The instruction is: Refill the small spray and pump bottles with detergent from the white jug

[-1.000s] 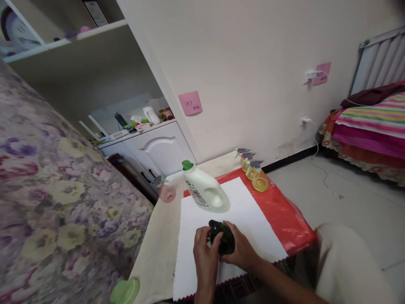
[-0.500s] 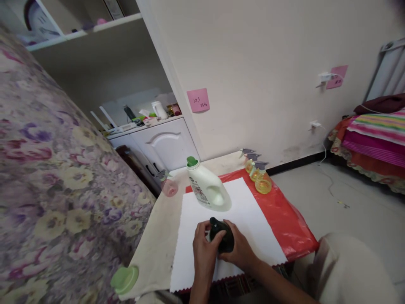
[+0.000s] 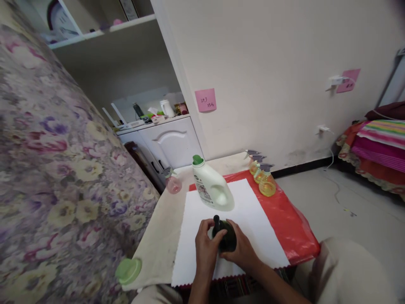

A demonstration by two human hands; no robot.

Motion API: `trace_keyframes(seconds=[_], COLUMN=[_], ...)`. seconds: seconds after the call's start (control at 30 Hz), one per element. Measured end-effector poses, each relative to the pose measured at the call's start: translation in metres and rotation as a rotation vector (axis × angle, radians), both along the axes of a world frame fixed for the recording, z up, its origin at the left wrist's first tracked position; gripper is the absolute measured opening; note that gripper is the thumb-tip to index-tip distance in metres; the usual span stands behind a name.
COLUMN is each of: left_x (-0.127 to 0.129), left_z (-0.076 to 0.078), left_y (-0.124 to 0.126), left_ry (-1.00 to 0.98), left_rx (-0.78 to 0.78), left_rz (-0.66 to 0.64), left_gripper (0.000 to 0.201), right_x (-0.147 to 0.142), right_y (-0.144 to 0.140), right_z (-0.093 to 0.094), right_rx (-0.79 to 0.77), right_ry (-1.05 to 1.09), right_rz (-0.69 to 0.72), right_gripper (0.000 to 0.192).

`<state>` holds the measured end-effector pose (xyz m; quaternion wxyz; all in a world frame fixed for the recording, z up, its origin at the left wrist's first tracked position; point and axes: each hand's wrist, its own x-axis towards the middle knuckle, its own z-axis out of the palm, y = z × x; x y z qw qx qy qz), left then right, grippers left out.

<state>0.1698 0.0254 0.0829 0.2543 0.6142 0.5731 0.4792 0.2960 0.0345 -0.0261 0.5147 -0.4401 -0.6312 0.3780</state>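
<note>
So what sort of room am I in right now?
Probably a bedroom in a home: there's what looks like a bed at the right, a floral curtain at the left, and a clock in the shelving.

container (image 3: 230, 241) between hands (image 3: 205, 245), jug (image 3: 212, 185) behind

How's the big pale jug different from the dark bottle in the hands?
The pale jug is whitish green; the dark bottle looks almost black. The jug looks bigger than the bottle. The jug stands on the white sheet with nobody touching it, while the left hand and right hand hold the bottle. Each has a narrow end and a wider body.
</note>
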Motion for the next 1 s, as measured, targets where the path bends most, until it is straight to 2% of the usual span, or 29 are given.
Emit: trace_keyframes(seconds=[0.07, 0.17, 0.23, 0.3, 0.4, 0.53, 0.67, 0.73, 0.87, 0.93, 1.0], left_x=[-0.003, -0.012, -0.013, -0.008, 0.004, 0.004, -0.005, -0.003, 0.006, 0.005, 0.002], left_z=[-0.004, -0.012, -0.015, -0.017, -0.017, -0.016, -0.014, -0.014, -0.015, -0.018, -0.021], left_y=[0.0, -0.004, -0.006, -0.005, -0.002, 0.001, -0.001, -0.002, -0.001, -0.001, -0.003], left_ry=[-0.031, -0.135, -0.175, -0.169, -0.152, -0.192, -0.263, -0.27, -0.187, -0.184, -0.212], left_rx=[-0.014, -0.079, -0.099, -0.075, -0.017, -0.023, -0.097, -0.092, -0.031, -0.007, -0.023], left_rz=[-0.057, -0.142, -0.111, -0.037, 0.049, -0.044, -0.142, -0.11, 0.048, 0.029, -0.038], left_gripper=[0.021, 0.04, 0.05, 0.047, 0.032, 0.029, 0.045, 0.048, 0.027, 0.023, 0.03], right_x=[0.0, 0.0, 0.001, 0.0, -0.001, -0.001, 0.0, 0.0, -0.001, -0.001, -0.001], right_y=[0.0, -0.001, -0.002, -0.002, -0.001, -0.001, -0.002, -0.001, -0.001, -0.001, -0.002], right_z=[0.0, 0.001, 0.002, 0.001, 0.0, 0.0, 0.002, 0.002, 0.002, 0.002, 0.002], right_rx=[0.0, -0.008, -0.009, -0.002, 0.013, 0.015, -0.003, -0.005, -0.002, -0.003, -0.002], right_ry=[-0.002, -0.007, -0.01, -0.012, -0.018, -0.021, -0.016, -0.013, -0.024, -0.022, -0.017], right_rz=[0.0, -0.003, -0.002, -0.003, -0.01, -0.014, -0.005, -0.005, -0.018, -0.015, -0.012], right_gripper=[0.1, 0.102, 0.101, 0.099, 0.096, 0.096, 0.1, 0.1, 0.096, 0.096, 0.097])
